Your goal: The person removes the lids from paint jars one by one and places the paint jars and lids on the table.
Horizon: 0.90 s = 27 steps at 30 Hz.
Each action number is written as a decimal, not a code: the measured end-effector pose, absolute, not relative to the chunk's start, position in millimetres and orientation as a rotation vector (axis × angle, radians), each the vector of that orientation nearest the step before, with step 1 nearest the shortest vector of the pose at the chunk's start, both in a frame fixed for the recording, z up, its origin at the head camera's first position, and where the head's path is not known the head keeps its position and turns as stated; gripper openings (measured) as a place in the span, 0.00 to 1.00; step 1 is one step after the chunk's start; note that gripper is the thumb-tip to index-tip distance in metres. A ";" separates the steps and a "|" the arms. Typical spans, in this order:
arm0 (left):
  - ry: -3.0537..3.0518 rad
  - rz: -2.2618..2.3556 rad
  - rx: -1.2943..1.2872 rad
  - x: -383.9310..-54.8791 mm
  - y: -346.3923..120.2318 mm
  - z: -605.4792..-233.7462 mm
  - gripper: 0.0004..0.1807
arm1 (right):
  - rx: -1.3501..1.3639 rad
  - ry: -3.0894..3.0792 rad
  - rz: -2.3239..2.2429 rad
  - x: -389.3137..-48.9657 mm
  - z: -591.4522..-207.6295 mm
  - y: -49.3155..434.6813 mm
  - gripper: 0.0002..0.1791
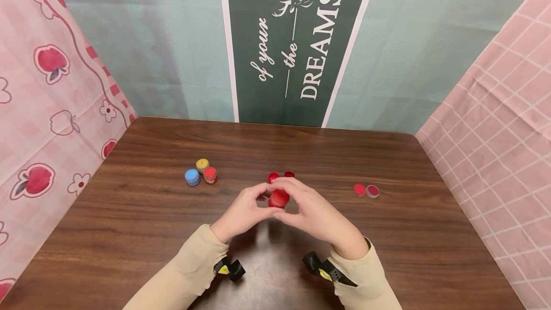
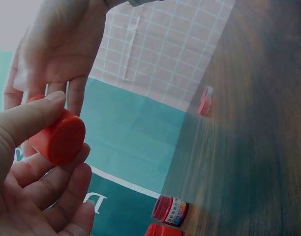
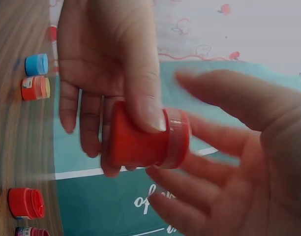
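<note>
Above the middle of the table, my left hand (image 1: 247, 212) grips a small red paint jar (image 1: 280, 198) between thumb and fingers. In the right wrist view the jar lies sideways, and its ribbed, see-through lid (image 3: 177, 138) faces my right palm. My right hand (image 1: 310, 209) surrounds the lid end; its thumb (image 3: 224, 93) is lifted away from the lid and the fingers are loosely bent beside it, somewhat blurred. Behind the hands stand a red jar (image 3: 26, 203) without a lid and a dark red jar (image 2: 170, 210), partly hidden in the head view.
At the left of the wooden table (image 1: 129, 233) stand a blue jar (image 1: 192, 177), a yellow jar (image 1: 203, 165) and another red jar (image 1: 210, 174), close together. On the right lie a red lid (image 1: 359, 190) and a dark red lid (image 1: 373, 191). Cloth curtains (image 1: 409, 37) surround the table.
</note>
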<state>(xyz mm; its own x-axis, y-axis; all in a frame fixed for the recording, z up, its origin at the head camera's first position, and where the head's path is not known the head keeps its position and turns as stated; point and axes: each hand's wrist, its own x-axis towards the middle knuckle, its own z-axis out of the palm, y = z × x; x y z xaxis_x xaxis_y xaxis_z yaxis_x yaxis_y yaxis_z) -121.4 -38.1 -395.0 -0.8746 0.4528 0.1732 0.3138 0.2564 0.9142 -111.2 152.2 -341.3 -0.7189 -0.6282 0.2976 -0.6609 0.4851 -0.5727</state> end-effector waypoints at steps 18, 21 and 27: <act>2.350 1.736 0.688 -121.2 -38.8 -393.3 0.18 | 1.046 -2.705 1.016 -111.0 -342.6 148.0 0.21; 2.333 1.749 0.696 -121.1 -40.3 -393.2 0.19 | 1.155 -2.657 1.099 -111.4 -341.7 150.0 0.18; 2.356 1.753 0.733 -122.1 -40.0 -392.0 0.18 | 1.095 -2.627 1.211 -111.0 -340.2 147.5 0.15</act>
